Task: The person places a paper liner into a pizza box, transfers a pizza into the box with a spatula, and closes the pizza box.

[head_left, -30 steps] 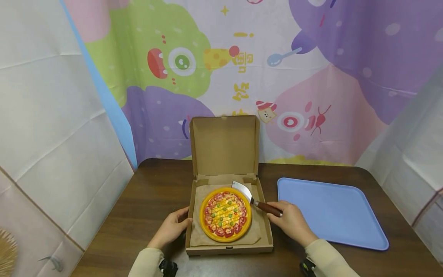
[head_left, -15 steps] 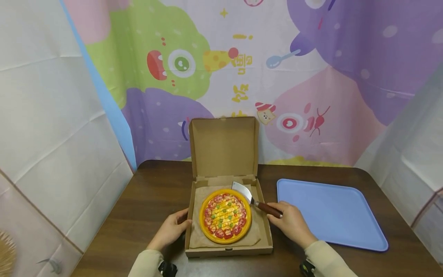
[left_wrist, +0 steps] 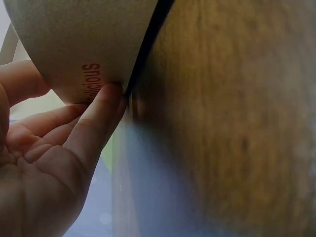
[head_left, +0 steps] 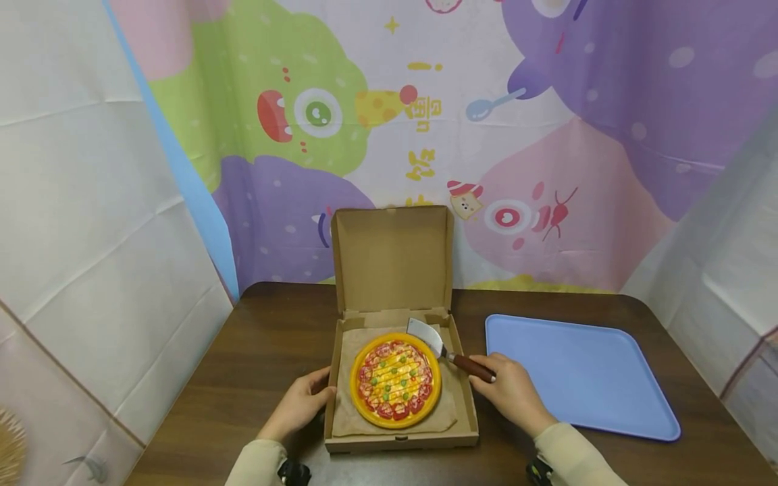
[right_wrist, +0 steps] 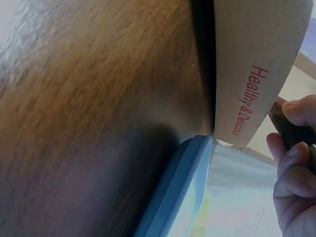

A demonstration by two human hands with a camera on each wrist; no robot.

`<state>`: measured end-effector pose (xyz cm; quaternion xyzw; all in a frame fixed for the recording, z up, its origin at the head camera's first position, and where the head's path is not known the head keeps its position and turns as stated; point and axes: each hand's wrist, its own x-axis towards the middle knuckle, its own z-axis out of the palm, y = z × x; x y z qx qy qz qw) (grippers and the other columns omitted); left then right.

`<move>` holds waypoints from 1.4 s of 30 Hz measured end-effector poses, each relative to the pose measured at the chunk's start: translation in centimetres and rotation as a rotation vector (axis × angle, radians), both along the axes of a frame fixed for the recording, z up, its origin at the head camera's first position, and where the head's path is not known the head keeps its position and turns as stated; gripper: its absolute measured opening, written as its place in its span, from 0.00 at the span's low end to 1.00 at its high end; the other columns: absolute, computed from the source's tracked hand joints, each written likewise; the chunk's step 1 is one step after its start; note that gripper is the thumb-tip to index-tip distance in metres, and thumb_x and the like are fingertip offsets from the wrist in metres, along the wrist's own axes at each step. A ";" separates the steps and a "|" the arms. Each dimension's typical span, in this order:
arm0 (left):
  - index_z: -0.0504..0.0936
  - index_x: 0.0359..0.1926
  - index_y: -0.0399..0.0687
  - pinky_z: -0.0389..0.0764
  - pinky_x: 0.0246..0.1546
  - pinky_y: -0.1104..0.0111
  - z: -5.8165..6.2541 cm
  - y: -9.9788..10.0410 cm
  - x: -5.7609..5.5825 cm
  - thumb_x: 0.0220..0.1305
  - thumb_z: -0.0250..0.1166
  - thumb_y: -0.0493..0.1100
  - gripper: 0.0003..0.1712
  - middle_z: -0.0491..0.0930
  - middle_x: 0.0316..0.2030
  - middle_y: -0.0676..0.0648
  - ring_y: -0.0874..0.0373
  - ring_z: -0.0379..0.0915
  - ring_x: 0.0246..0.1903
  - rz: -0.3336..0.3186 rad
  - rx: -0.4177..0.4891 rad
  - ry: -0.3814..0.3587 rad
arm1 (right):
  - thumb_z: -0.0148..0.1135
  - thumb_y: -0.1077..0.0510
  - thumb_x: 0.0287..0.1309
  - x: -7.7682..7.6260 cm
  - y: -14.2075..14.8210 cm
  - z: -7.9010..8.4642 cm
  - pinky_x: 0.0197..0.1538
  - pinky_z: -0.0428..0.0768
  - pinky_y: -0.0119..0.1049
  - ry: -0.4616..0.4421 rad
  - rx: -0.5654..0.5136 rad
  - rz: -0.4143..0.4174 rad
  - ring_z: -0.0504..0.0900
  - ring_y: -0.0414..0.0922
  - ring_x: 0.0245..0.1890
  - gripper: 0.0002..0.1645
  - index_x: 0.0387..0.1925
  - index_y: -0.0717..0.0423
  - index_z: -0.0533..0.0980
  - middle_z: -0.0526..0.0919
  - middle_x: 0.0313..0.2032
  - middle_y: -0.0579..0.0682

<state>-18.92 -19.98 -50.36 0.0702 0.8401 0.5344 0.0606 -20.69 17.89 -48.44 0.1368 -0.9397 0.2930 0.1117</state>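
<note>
A round toy pizza [head_left: 396, 381] with a thick yellow rim lies on brown paper [head_left: 446, 412] inside an open cardboard pizza box [head_left: 401, 442]. My left hand [head_left: 300, 403] holds the left wall of the box. In the left wrist view, its fingertips [left_wrist: 109, 91] press the outside and the thumb is at the upper rim. My right hand [head_left: 510, 388] grips the wooden handle of a pizza server [head_left: 471, 368], reaching over the box's right wall. The server's metal blade [head_left: 425, 334] lies right at the pizza's upper right rim.
A blue tray [head_left: 583, 371] lies right of the box, behind my right hand. The box lid [head_left: 394, 260] stands upright at the back. A cartoon-printed curtain [head_left: 389, 135] hangs behind the dark wooden table [head_left: 279, 317].
The scene sits very slightly lower in the head view. Both hands, the box, the server and the pizza keep their places relative to one another.
</note>
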 end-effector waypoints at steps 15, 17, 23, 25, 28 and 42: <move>0.68 0.64 0.23 0.77 0.55 0.53 -0.2 0.0 -0.1 0.67 0.60 0.34 0.27 0.76 0.57 0.28 0.41 0.76 0.56 0.008 -0.013 0.007 | 0.74 0.63 0.47 -0.3 0.0 -0.3 0.27 0.69 0.29 0.106 -0.019 0.009 0.71 0.37 0.24 0.20 0.46 0.56 0.84 0.82 0.30 0.48; 0.68 0.64 0.23 0.77 0.55 0.52 -0.2 0.0 -0.1 0.67 0.59 0.34 0.27 0.76 0.57 0.28 0.41 0.76 0.56 0.011 -0.007 0.004 | 0.74 0.63 0.48 -0.3 0.1 -0.3 0.27 0.69 0.29 0.111 -0.015 0.005 0.72 0.37 0.25 0.20 0.46 0.56 0.84 0.82 0.30 0.49; 0.67 0.64 0.22 0.77 0.56 0.53 -0.4 0.0 -0.1 0.68 0.59 0.33 0.27 0.76 0.57 0.27 0.40 0.75 0.57 0.016 0.013 -0.001 | 0.73 0.62 0.51 -0.4 0.3 0.0 0.26 0.67 0.28 0.078 -0.016 -0.008 0.70 0.37 0.25 0.20 0.49 0.55 0.83 0.82 0.32 0.49; 0.67 0.64 0.22 0.77 0.56 0.53 -0.5 0.0 -0.2 0.67 0.58 0.33 0.27 0.76 0.57 0.27 0.40 0.75 0.57 0.014 0.012 0.001 | 0.73 0.62 0.51 -0.4 0.3 0.0 0.25 0.67 0.28 0.072 -0.019 -0.007 0.70 0.37 0.25 0.21 0.49 0.55 0.83 0.82 0.32 0.48; 0.67 0.64 0.23 0.77 0.56 0.53 -0.4 0.0 -0.2 0.67 0.59 0.33 0.27 0.76 0.57 0.27 0.40 0.76 0.56 0.014 0.003 0.001 | 0.73 0.62 0.50 -0.4 0.3 0.0 0.26 0.68 0.28 0.079 -0.024 -0.008 0.71 0.37 0.25 0.21 0.49 0.55 0.83 0.82 0.32 0.49; 0.68 0.64 0.24 0.78 0.56 0.55 -0.4 0.1 -0.3 0.67 0.58 0.34 0.27 0.76 0.57 0.28 0.40 0.76 0.57 0.019 -0.019 0.004 | 0.74 0.62 0.50 -0.5 1.0 0.0 0.28 0.71 0.30 0.120 -0.043 -0.031 0.76 0.39 0.28 0.22 0.49 0.57 0.83 0.83 0.34 0.48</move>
